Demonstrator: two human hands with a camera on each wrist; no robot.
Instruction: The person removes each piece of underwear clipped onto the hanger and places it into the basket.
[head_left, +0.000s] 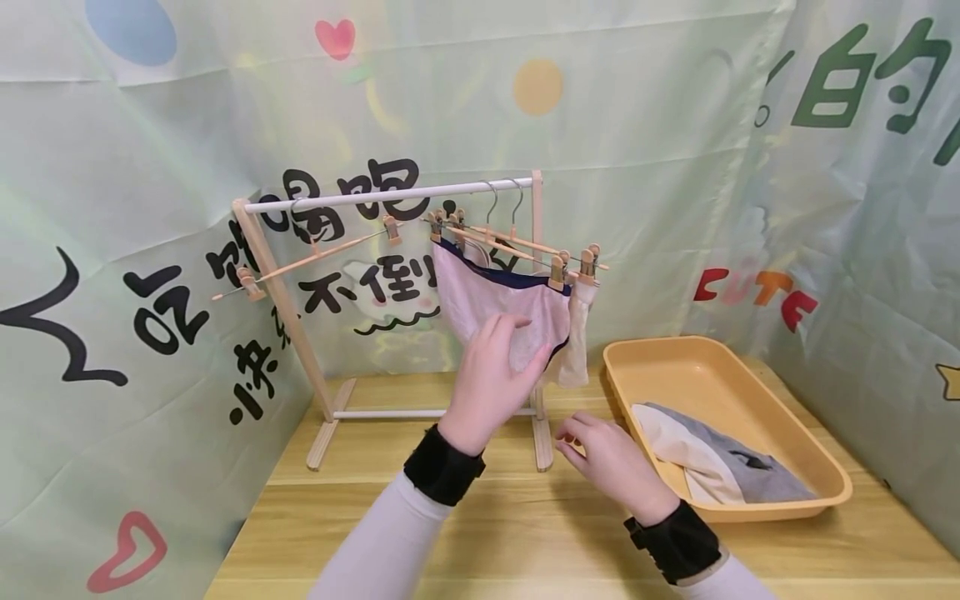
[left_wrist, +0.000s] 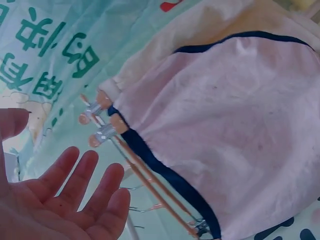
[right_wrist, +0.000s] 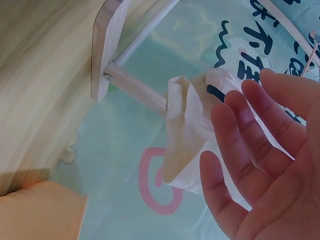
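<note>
Pale pink underpants (head_left: pixel 487 292) with a navy waistband hang from two clips of a wooden hanger (head_left: pixel 502 244) on the rack's right half. My left hand (head_left: pixel 491 375) is raised in front of them; in the left wrist view its fingers (left_wrist: pixel 107 185) are spread loosely below the clips and hold nothing. Behind the pink pair, a cream garment (head_left: pixel 577 342) hangs from a second clip hanger. Lower down, between rack and basin, my right hand (head_left: pixel 611 462) hovers over the table with relaxed fingers and nothing in it.
The small wooden rack (head_left: pixel 292 333) stands on the wooden table (head_left: pixel 525 533) before a printed cloth backdrop. On its left half hangs a bare clip hanger (head_left: pixel 330 252). At right, an orange basin (head_left: pixel 675 354) contains a folded grey and cream garment (head_left: pixel 750 467).
</note>
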